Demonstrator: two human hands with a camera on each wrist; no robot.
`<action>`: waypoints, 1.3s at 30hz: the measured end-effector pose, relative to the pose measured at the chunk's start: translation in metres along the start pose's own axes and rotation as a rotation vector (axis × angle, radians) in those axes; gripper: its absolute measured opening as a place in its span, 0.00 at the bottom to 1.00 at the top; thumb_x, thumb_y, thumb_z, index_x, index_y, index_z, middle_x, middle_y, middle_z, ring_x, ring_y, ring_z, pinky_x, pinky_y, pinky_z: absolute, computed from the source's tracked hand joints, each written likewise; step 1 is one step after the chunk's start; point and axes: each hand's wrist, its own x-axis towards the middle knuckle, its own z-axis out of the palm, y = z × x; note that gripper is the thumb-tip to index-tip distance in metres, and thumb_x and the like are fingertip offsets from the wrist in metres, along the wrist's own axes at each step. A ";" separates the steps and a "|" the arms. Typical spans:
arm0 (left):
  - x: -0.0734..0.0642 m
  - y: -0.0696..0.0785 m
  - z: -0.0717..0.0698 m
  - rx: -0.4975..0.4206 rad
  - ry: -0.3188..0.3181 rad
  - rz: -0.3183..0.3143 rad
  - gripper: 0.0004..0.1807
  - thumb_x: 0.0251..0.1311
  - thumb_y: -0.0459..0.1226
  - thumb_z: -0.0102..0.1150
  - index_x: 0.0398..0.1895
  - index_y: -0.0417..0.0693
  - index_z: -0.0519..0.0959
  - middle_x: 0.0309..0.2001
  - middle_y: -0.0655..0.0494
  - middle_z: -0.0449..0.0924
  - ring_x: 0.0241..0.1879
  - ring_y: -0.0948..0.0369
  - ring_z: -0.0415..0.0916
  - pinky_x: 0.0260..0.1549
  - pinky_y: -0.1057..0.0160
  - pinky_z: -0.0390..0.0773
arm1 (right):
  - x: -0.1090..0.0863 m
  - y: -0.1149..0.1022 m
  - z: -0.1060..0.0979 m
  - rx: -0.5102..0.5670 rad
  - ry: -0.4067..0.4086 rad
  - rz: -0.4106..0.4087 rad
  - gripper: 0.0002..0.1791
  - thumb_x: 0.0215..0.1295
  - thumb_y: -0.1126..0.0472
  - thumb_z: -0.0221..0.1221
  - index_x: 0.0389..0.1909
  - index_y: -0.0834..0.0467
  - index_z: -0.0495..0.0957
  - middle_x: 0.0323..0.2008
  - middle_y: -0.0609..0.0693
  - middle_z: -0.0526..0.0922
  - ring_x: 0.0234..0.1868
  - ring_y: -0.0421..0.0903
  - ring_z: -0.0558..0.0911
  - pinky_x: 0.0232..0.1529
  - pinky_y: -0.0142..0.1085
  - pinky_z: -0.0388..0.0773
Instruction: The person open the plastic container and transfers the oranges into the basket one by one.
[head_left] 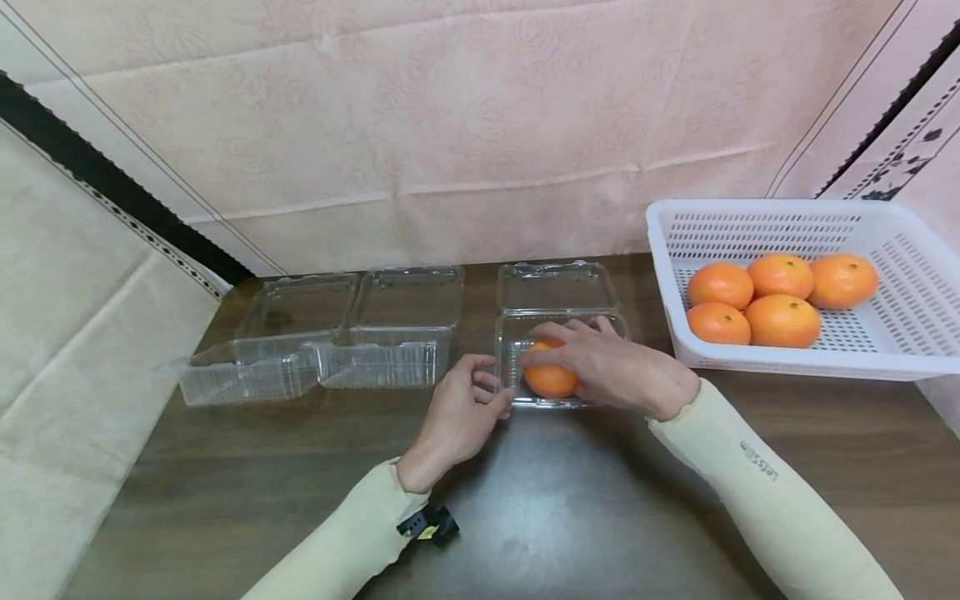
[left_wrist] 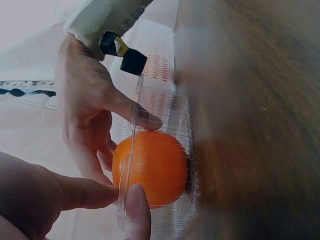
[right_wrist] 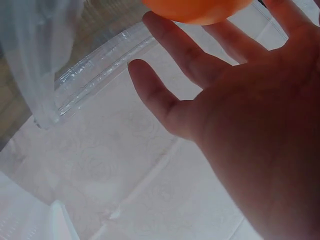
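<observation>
An orange sits in the left part of an opened clear plastic clamshell box, its lid laid back toward the cloth. My right hand grips the orange from above and the right, fingers around its far side. In the left wrist view the thumb of that hand reaches over the orange inside the box. With thumb and finger, my left hand pinches the box's near left rim. The right wrist view shows only the lower edge of the orange by the fingertips.
Two more opened clear boxes stand side by side to the left. At the right, a white perforated basket holds several oranges. Pale patterned cloth rises behind the dark wooden table.
</observation>
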 end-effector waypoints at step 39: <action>0.001 -0.003 0.000 -0.016 0.000 0.006 0.27 0.67 0.33 0.64 0.67 0.39 0.69 0.48 0.46 0.80 0.33 0.61 0.86 0.31 0.65 0.85 | -0.004 -0.001 -0.004 -0.154 0.038 0.045 0.40 0.46 0.59 0.81 0.63 0.41 0.78 0.62 0.51 0.79 0.59 0.55 0.75 0.52 0.51 0.74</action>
